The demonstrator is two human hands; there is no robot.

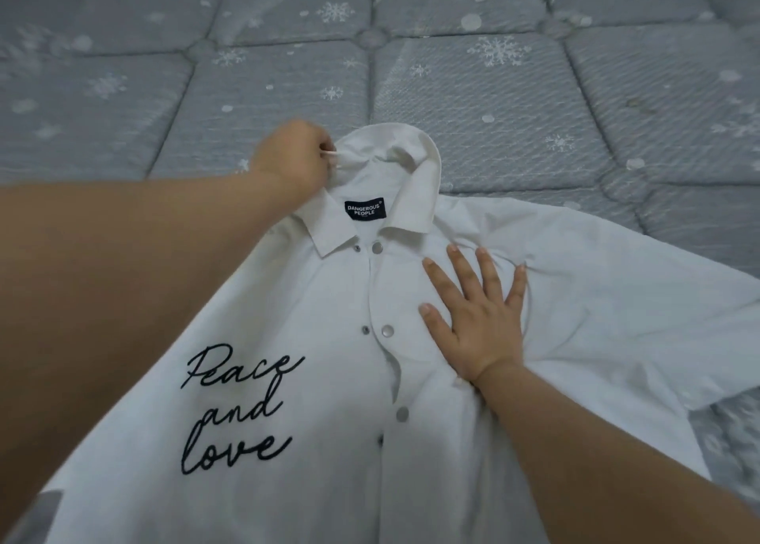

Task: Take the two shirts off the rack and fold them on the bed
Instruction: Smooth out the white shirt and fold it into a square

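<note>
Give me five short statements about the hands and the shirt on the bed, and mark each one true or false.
1. The white shirt lies front up on the mattress. True.
2. The right hand grips a sleeve. False: it presses flat on the chest, fingers spread.
3. The left hand pinches the collar. True.
4. The neck label is red. False: it is black with white lettering.
5. The shirt is already folded. False: it lies spread out, snaps undone.

I note a white shirt with black script lettering, a black neck label printed in white, and silver snap buttons. The bed is grey, quilted, patterned with white snowflakes and dots.
</note>
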